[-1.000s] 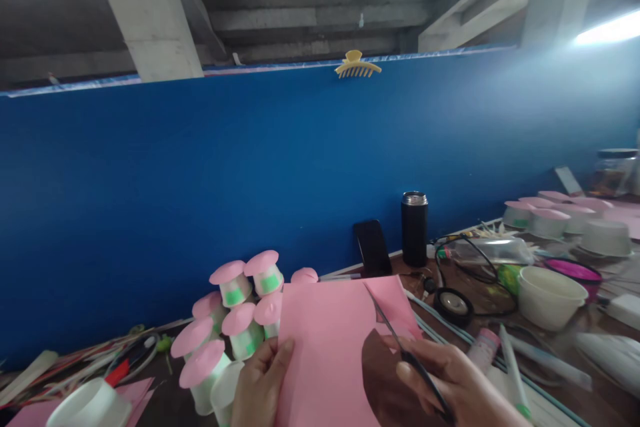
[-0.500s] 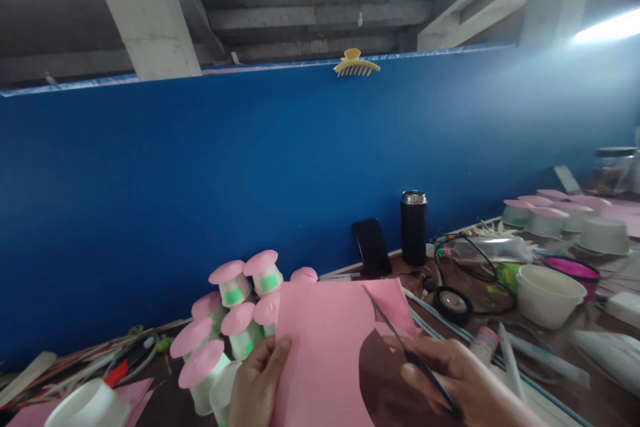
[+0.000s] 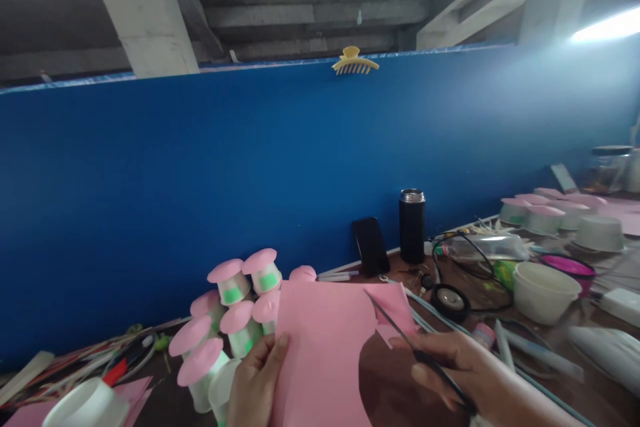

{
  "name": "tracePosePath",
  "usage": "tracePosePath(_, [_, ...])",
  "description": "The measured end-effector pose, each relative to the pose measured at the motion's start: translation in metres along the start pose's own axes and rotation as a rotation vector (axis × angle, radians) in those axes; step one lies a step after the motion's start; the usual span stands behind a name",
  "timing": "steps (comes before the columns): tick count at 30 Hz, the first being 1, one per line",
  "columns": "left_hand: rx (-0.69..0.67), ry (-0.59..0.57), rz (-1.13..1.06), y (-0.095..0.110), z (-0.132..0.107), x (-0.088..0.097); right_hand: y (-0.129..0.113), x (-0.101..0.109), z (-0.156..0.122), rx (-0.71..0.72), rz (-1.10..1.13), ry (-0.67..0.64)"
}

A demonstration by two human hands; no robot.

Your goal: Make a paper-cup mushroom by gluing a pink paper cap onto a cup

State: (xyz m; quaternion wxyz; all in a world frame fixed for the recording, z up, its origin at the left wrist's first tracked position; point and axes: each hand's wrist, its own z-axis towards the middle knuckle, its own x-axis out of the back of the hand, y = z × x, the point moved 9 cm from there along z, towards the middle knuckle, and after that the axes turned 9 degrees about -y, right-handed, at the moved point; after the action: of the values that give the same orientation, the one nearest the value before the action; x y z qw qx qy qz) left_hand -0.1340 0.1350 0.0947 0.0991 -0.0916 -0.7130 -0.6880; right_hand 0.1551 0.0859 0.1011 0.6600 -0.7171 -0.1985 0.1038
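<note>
A sheet of pink paper (image 3: 320, 347) is held up over the brown table, a large curved piece gone from its right side. My left hand (image 3: 260, 373) is closed on the sheet's left edge, thumb in front. In my right hand (image 3: 450, 367) is a pair of dark scissors (image 3: 397, 328), whose blades lie at the paper's upper right part. The strip right of the blades bends away from the sheet. Just left of the paper stand several white cups (image 3: 240, 332) with pink paper discs on top and green patches on their sides.
Against the blue partition (image 3: 200, 167) lean a black phone (image 3: 371, 247) and a dark thermos (image 3: 413, 227). Rightward are a stethoscope (image 3: 450, 301), a white tub (image 3: 543, 293) and more pink-topped cups (image 3: 544, 219). A white bowl (image 3: 85, 407) sits at lower left.
My right hand and the scissors have shifted slightly right and down, with the blades still at the paper. My left hand keeps its hold on the sheet.
</note>
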Motion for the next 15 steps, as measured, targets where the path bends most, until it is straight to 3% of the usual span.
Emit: tracePosePath(15, [0.011, -0.052, -0.059, -0.006, 0.003, -0.005, -0.007, 0.007, -0.008, -0.044, -0.124, -0.041])
